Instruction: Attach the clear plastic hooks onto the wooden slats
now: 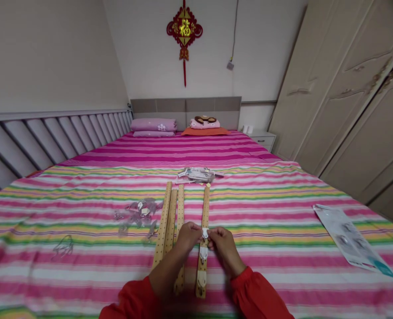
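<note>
Wood strip (206,208), perforated, lies lengthwise on the striped bed (266,212), straight ahead of the person.

Head view:
- Left hand (188,237) and right hand (221,241) meet over the strip about midway along it. Both are curled nearly closed, fingertips pinching a small white hook (205,232) from either side, right against the wood. Can't tell whether it's seated yet.
- Two fitted hooks (203,253) sit on the same strip nearer the person, one below the other. The far half of the strip looks bare.
- Three spare strips (171,212) lie side by side just left, partly under the left forearm. No hooks show on them.
- Heap of clear pieces (140,215) further left, untouched. One loose clear piece (63,247) well apart from it.
- Opened packet (198,174) beyond the strips' far ends; printed sheet (349,237) well off to the right.

Judgement: early stage. One strip is about half populated, three not started, plenty of parts left on the bed.
</note>
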The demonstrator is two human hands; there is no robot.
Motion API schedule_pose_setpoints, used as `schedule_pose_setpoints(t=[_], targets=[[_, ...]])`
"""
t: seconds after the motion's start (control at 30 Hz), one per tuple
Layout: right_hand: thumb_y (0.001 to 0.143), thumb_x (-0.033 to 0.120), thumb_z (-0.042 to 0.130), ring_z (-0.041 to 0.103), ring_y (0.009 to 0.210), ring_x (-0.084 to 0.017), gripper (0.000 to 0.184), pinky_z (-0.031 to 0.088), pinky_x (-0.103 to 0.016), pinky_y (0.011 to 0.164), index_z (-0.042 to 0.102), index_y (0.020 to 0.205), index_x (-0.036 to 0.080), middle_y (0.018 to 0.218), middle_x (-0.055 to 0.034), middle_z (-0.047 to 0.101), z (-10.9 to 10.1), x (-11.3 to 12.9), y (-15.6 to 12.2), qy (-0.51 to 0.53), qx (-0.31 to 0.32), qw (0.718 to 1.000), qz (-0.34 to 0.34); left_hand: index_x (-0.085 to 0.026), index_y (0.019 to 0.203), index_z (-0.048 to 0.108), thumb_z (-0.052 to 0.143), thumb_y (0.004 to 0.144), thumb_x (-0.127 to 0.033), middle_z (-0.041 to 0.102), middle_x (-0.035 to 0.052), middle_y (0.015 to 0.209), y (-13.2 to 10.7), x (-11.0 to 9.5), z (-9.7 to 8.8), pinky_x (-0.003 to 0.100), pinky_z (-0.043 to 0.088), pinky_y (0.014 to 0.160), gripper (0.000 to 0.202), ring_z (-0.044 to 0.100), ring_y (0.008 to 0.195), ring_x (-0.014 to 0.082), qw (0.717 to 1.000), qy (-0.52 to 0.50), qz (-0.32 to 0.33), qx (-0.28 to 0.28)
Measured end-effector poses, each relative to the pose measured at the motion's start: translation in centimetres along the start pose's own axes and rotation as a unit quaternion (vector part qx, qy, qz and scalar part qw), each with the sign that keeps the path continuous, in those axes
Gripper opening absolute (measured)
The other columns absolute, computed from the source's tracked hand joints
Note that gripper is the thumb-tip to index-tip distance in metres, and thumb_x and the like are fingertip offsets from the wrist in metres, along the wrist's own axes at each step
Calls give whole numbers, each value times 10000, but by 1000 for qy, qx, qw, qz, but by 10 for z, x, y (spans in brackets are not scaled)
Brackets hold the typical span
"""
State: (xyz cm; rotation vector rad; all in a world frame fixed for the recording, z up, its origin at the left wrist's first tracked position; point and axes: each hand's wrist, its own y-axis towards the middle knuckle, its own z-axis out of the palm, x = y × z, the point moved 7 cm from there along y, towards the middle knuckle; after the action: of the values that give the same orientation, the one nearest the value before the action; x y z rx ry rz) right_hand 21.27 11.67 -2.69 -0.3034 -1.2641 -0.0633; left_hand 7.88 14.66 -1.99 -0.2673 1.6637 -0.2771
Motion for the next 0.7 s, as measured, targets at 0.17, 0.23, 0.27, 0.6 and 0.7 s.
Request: schedule_pose_setpoints(t=[0.17,0.23,0.27,0.6,0.7], targets=[[561,303,720,454,278,-73,246,334,-170,297,535,485,160,332,38,535,-1,-3,2,-19,-6,1000,4,-170,547,537,620,559,-112,537,-51,409,4,0,0,200,400,475,102,501,422,91,999,35,18,3],[566,304,707,456,277,-72,243,331,-167,294,527,485,162,339,37,539,-1,-4,3,-23,-9,1000,6,-172,534,536,620,554,-113,522,-52,401,6,0,0,195,367,458,104,482,415,87,998,51,27,2],[569,304,702,458,278,-71,240,331,-167,293,526,488,163,344,36,541,-2,-5,4,-24,-10,1000,6,-173,530,537,626,551,-119,516,-53,400,7,0,0,195,357,456,106,484,418,89,998,58,29,0],[561,331,679,433,254,-70,244,327,-164,276,494,496,185,306,48,517,-3,-15,10,-35,-17,999,17,-161,575,539,624,571,-129,507,-58,426,16,7,1,194,384,486,91,516,451,98,994,107,10,-6],[553,329,688,442,254,-75,252,334,-166,274,486,497,189,305,47,517,-5,-17,11,-38,-21,999,22,-159,622,539,609,587,-114,495,-71,436,17,8,2,195,401,496,90,516,446,94,993,117,3,-6]])
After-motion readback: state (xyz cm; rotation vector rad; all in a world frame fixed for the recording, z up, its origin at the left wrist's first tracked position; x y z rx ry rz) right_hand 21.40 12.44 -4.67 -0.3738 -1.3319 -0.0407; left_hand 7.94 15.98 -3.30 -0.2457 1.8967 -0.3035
